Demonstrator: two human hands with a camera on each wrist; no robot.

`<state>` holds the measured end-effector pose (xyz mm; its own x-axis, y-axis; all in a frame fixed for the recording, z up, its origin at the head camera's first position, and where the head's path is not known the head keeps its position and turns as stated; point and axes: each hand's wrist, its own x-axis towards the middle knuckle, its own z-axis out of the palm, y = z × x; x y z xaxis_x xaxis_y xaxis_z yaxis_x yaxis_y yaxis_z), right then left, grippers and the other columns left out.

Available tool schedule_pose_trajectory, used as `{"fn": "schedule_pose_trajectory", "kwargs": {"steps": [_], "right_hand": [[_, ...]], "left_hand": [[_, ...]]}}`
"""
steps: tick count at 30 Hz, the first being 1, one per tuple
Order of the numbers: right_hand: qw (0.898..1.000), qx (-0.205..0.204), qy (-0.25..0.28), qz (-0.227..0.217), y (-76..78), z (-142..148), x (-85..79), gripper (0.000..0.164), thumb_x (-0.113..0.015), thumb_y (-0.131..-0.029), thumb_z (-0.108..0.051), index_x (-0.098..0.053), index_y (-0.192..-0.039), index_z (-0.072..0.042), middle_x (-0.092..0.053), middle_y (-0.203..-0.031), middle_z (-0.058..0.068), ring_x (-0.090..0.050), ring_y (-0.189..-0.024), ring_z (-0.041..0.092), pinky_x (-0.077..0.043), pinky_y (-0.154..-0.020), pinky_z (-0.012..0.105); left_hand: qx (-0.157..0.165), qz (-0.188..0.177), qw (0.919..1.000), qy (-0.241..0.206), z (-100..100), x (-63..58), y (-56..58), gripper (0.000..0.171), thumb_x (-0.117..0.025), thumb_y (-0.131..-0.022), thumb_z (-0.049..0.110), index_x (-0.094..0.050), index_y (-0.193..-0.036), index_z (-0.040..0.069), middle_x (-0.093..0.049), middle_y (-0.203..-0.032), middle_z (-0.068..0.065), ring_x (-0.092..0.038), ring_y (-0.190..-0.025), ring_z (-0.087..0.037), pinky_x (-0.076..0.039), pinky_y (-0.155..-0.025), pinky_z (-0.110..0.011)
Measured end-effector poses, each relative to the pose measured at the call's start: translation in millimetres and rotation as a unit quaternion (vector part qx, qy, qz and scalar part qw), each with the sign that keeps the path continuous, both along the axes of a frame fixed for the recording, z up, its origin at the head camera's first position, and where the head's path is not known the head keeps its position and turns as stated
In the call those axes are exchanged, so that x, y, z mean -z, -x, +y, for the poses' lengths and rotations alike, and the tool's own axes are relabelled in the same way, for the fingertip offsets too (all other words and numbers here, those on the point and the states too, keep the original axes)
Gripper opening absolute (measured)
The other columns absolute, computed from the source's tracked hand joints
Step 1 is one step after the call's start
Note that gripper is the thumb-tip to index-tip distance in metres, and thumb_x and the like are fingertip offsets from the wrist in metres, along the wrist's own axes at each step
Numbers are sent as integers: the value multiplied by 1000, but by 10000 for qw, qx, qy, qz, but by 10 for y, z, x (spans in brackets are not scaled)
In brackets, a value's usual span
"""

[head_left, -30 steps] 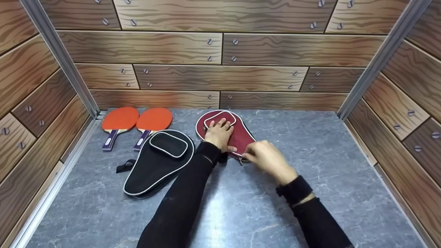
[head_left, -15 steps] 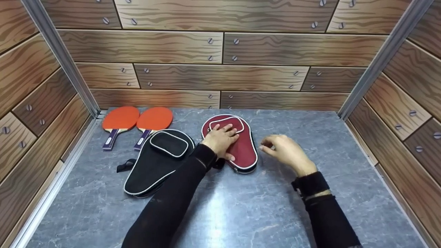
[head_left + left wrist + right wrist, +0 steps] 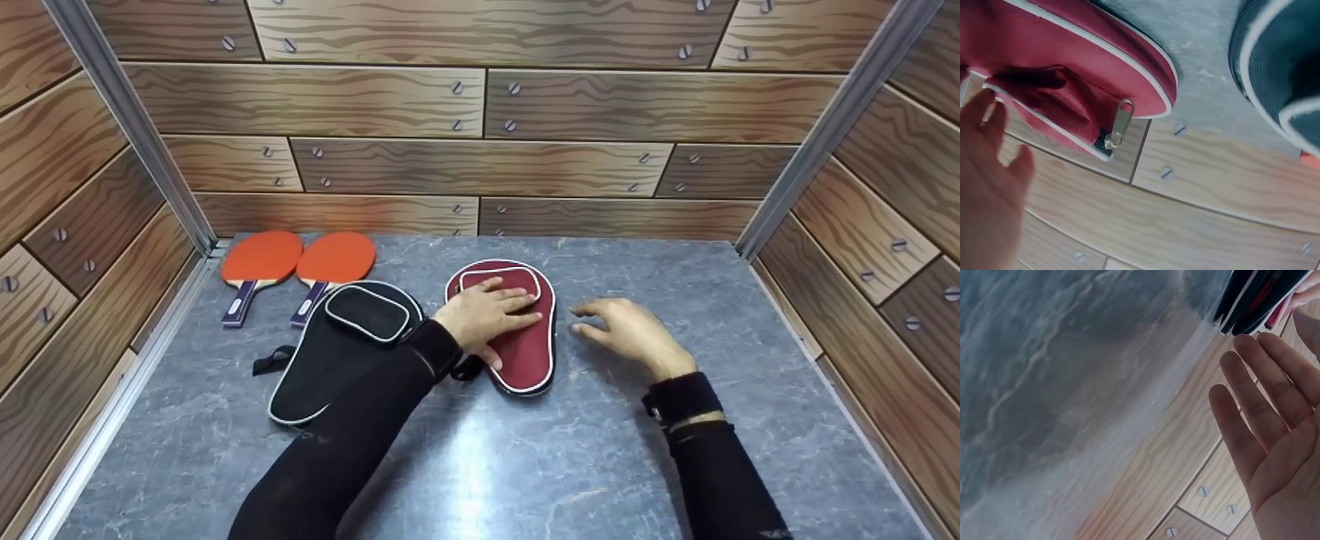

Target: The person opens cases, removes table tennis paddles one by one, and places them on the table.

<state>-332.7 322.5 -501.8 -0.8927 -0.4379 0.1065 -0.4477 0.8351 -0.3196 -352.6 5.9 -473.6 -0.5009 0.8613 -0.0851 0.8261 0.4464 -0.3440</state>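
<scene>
A red table tennis paddle case (image 3: 517, 352) with white piping lies on the table, its narrow end towards me. My left hand (image 3: 487, 315) rests on it with spread fingers, across the lower part of its small front pocket. In the left wrist view a metal zipper pull (image 3: 1122, 121) hangs at the pocket's corner, beside my left hand (image 3: 994, 174). Just right of the case is my right hand (image 3: 626, 330), holding nothing. In the right wrist view the fingers of my right hand (image 3: 1275, 405) are extended near the case's dark side edge (image 3: 1264, 304).
A black paddle case (image 3: 337, 367) lies to the left, partly under my left forearm, with a black strap (image 3: 274, 361) beside it. Behind it are two orange paddles (image 3: 262, 259) (image 3: 337, 256) with purple handles. Wood-patterned walls (image 3: 480, 165) enclose the grey table (image 3: 600, 465).
The red case has slid towards me and its narrow end has turned to face me, my left hand staying on it. My right hand has left its narrow end and moved right.
</scene>
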Motion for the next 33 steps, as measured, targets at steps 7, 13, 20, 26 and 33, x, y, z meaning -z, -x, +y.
{"fn": "schedule_pose_trajectory", "kwargs": {"steps": [7, 13, 20, 26, 33], "right_hand": [[10000, 17, 4, -84, 6, 48, 5, 41, -74, -115, -28, -80, -146, -3, -83, -146, 22, -76, -142, 49, -58, -123, 70], [9999, 33, 32, -139, 0, 65, -8, 41, -73, -115, -28, -80, -147, -3, -83, -146, 21, -76, -141, 49, -59, -122, 70], [9998, 66, 48, -189, -12, 73, -23, 42, -73, -115, -30, -79, -149, -5, -83, -147, 20, -76, -141, 49, -58, -122, 70], [9997, 93, 38, -231, -19, 59, -33, 43, -73, -116, -32, -79, -150, -7, -82, -148, 19, -75, -143, 49, -57, -124, 71], [9996, 67, 101, -243, -37, 9, -32, 43, -73, -116, -32, -79, -149, -7, -82, -149, 19, -75, -144, 47, -57, -125, 69]], "left_hand": [[1187, 618, 9883, 733, 200, 6, -16, 112, -91, -87, 63, -41, -184, 35, -47, -189, 8, -40, -179, -13, -36, -148, -43], [1646, 939, 9769, 989, 341, 3, -61, 101, -99, -82, 52, -55, -172, 39, -58, -181, 15, -46, -175, -10, -38, -147, -41], [1665, 1032, 9777, 757, 298, -22, -54, 93, -99, -80, 56, -62, -163, 38, -63, -175, 13, -49, -173, -12, -36, -148, -40], [1731, 1084, 9783, 363, 176, -103, -66, 96, -96, -81, 67, -62, -166, 36, -64, -174, 8, -50, -172, -16, -33, -149, -41], [1808, 1188, 9756, -386, -48, -208, -101, 91, -95, -81, 65, -66, -161, 31, -69, -166, 3, -56, -166, -19, -37, -146, -43]]}}
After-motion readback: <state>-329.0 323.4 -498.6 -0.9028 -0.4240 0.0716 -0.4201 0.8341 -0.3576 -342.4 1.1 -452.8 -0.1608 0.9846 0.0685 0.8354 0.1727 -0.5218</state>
